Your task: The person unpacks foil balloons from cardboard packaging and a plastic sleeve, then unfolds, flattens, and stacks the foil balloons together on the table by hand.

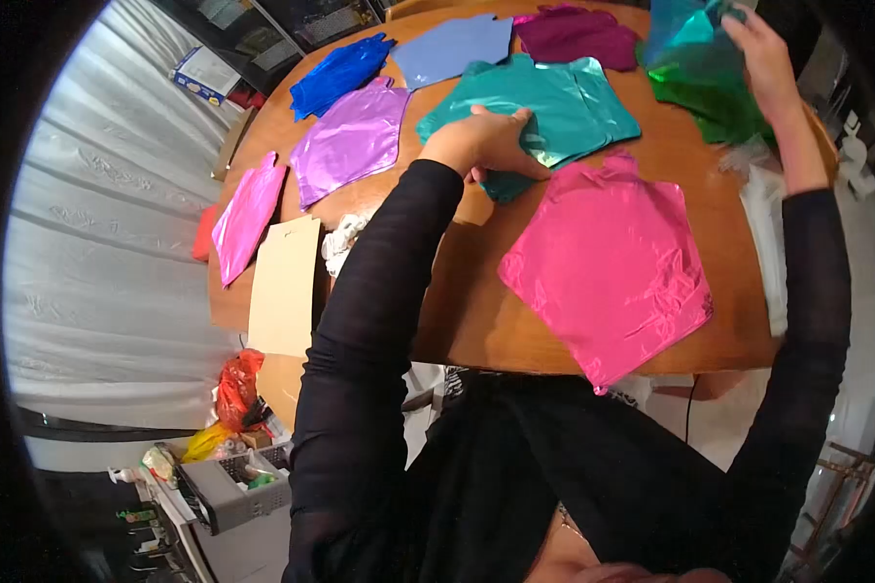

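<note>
My left hand point(491, 144) rests on the near left edge of a teal plastic sheet stack point(564, 102), its fingers partly hidden under the palm. At the upper right my right hand point(756, 53) is closed on a translucent teal bag point(685, 34), raised above a green bag point(710, 102). Nearest my body lies a pink bag point(612, 257), its lower corner over the table's front edge. Beyond the teal stack are a grey-blue bag point(452, 49) and a dark magenta bag point(578, 36).
On the wooden table point(476, 301) lie a blue bag point(340, 76), a purple bag point(350, 141), a pink-violet bag point(249, 219), a beige board point(284, 287), crumpled white material point(342, 241) and clear plastic point(763, 233). A grey basket point(238, 491) stands lower left.
</note>
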A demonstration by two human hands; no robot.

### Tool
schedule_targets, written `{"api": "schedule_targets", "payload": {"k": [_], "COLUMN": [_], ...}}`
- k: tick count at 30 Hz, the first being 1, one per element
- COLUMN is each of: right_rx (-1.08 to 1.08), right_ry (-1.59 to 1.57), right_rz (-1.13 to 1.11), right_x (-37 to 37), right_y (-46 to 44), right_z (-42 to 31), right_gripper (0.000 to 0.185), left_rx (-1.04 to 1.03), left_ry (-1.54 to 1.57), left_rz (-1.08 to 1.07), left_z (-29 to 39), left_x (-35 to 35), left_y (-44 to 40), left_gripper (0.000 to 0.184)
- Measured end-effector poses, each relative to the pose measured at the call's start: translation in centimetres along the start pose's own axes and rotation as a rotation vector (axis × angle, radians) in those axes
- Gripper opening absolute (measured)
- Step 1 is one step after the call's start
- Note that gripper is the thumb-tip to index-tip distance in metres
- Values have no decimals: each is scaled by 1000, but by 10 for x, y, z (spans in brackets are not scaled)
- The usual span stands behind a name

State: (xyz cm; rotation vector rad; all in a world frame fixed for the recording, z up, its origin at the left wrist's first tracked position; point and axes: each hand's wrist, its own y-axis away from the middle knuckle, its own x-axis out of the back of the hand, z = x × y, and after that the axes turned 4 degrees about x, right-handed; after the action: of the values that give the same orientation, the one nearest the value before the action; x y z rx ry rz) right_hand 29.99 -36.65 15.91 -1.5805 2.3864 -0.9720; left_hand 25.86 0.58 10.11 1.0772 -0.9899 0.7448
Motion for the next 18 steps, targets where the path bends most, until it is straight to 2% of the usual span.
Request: {"api": "schedule_targets", "payload": {"k": [3,6,7,11,18], "right_rx": [332,542,725,998,1014], "right_ry": [184,175,220,390,447], "right_rz": [-207,-435,-435,-565,-598], "right_x": [3,0,-6,-12,-22], "right_y": [77,141,162,229,287], "right_z": [-46,-79,-85,-104,-100], "right_gripper": [23,21,22,19,13], "left_rx": [13,20,22,17,-8], "left_ry": [55,81,84,84,76], "left_rz": [-15,10,20,24,37], "left_z": [-2,-2,-1,-1,-3], "left_x": [-3,3,3,-3,-5], "left_y": [0,6,9,11,7], "left_gripper": [105,103,102,99,95]}}
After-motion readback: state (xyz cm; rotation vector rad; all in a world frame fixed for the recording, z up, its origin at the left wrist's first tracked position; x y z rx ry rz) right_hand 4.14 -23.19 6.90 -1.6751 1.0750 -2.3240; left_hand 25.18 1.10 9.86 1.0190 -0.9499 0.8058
